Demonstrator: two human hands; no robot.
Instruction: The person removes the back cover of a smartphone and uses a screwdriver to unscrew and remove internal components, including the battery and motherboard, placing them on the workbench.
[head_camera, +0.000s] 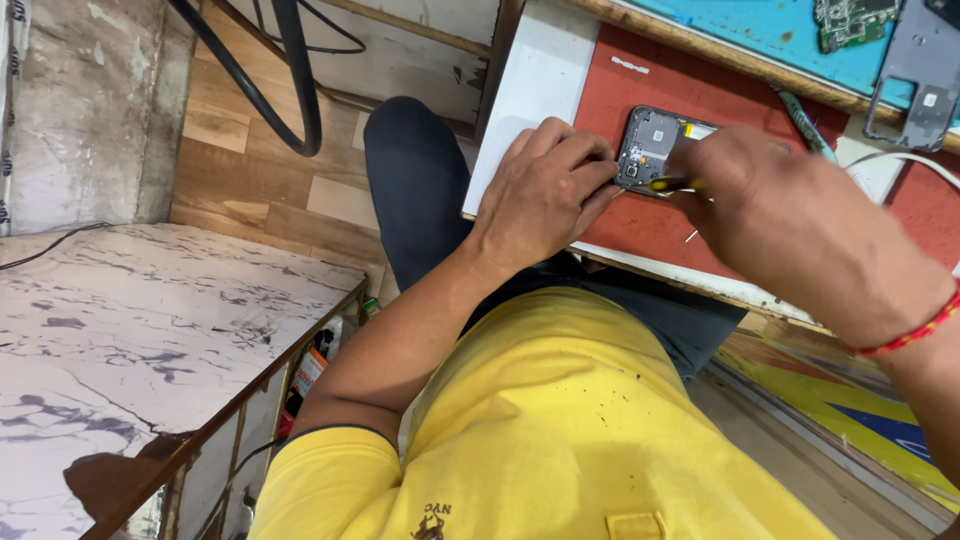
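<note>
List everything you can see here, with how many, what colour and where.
Opened grey phone: one, on the red mat, under both hands.
Red work mat: one, on the white bench.
Yellow-handled screwdriver: one, in the right hand, tip at the phone.
Grey phone frame: one, top right, on the blue mat.
Blue mat: one, top edge.
Green circuit board: one, on the blue mat.
Black cable: one, over the wooden floor.
Marble-patterned table: one, white, lower left.
Left hand: steadies the phone.
Right hand: red wrist thread.

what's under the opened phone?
The opened phone lies on a red mat over a white board. The left hand and right hand, holding a yellow-handled tool, cover its edges, so the mat right beneath stays hidden.
</note>
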